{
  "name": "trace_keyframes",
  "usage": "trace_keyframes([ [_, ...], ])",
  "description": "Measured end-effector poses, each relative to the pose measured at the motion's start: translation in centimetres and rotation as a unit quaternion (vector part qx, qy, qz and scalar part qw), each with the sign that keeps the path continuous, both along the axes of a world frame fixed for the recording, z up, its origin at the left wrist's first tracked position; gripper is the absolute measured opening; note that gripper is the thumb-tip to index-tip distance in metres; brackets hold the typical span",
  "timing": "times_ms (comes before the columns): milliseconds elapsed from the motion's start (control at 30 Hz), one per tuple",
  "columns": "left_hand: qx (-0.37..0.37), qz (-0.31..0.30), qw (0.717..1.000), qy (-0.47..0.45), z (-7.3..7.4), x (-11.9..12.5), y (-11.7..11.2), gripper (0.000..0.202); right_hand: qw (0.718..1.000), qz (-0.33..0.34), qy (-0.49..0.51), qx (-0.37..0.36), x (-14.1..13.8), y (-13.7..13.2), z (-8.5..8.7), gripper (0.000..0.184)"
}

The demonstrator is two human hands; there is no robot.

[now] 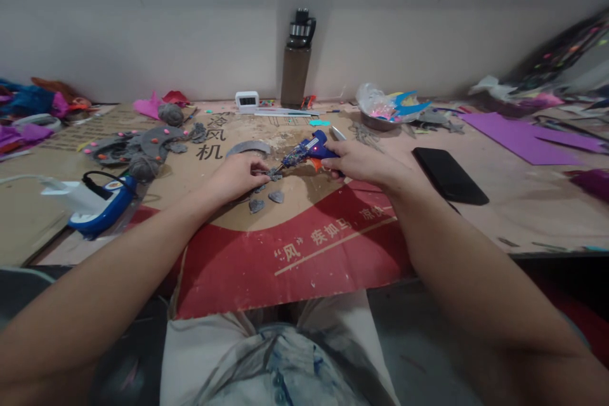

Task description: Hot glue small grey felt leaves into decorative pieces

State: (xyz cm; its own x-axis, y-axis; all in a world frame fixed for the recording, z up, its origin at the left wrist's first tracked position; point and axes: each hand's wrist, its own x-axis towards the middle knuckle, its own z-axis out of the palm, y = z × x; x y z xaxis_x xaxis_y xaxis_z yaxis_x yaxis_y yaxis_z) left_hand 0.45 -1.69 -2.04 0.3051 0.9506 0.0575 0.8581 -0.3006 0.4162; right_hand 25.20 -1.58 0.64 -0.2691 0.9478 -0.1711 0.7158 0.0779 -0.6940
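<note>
My right hand point(349, 160) is wrapped round the handle of a blue hot glue gun point(307, 149) with a red light on its side. The gun's nozzle points left and down, close to the fingertips of my left hand point(240, 172). Those fingers are pinched on a small grey felt piece point(275, 174), which the nozzle seems to touch. Just nearer to me, loose grey scraps point(257, 205) lie on the cardboard sheet point(304, 266). A curved grey strip point(248, 147) rests behind my left hand.
A dark bottle point(295, 70) stands at the wall beside a small white clock point(247, 101). At right lie a black phone point(450, 174), purple sheets point(518, 136) and a metal bowl point(380, 122). At left are a blue power strip point(104, 212) and grey pieces with coloured dots point(137, 146).
</note>
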Motion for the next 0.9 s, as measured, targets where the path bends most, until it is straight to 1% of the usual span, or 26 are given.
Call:
trace_keyframes([
  [167, 0.011, -0.006, 1.0, 0.006, -0.2, -0.2, 0.1, 0.026, 0.999, 0.01, -0.031, 0.015, -0.1, -0.3, 0.4, 0.007],
  [333, 0.011, -0.003, 1.0, 0.0, -0.3, -0.1, 0.2, 0.025, 0.994, 0.014, -0.09, 0.06, -0.1, -0.3, 0.2, 0.008],
  [433, 0.012, -0.001, 1.0, -0.001, -0.3, -0.1, 0.2, 0.024, 0.983, 0.025, -0.127, 0.128, 0.1, -0.2, -0.1, 0.016],
  [533, 0.016, 0.001, 1.0, 0.001, -0.2, 0.0, 0.1, 0.023, 0.963, 0.046, -0.156, 0.215, 0.2, -0.3, -0.3, 0.018],
  [600, 0.015, 0.003, 1.0, -0.001, -0.2, 0.0, 0.0, 0.023, 0.952, 0.062, -0.16, 0.252, 0.2, -0.7, -0.1, 0.018],
  [700, 0.011, 0.001, 1.0, -0.01, -0.2, 0.0, 0.0, 0.021, 0.937, 0.09, -0.152, 0.302, 0.3, -1.5, 0.5, 0.023],
  [800, 0.011, -0.005, 1.0, -0.012, -0.3, -0.1, 0.1, 0.022, 0.932, 0.096, -0.156, 0.312, 0.6, -1.8, 1.1, 0.025],
  [900, 0.009, -0.006, 1.0, -0.009, -0.4, -0.2, 0.2, 0.024, 0.945, 0.062, -0.152, 0.283, 0.8, -1.4, 1.3, 0.018],
])
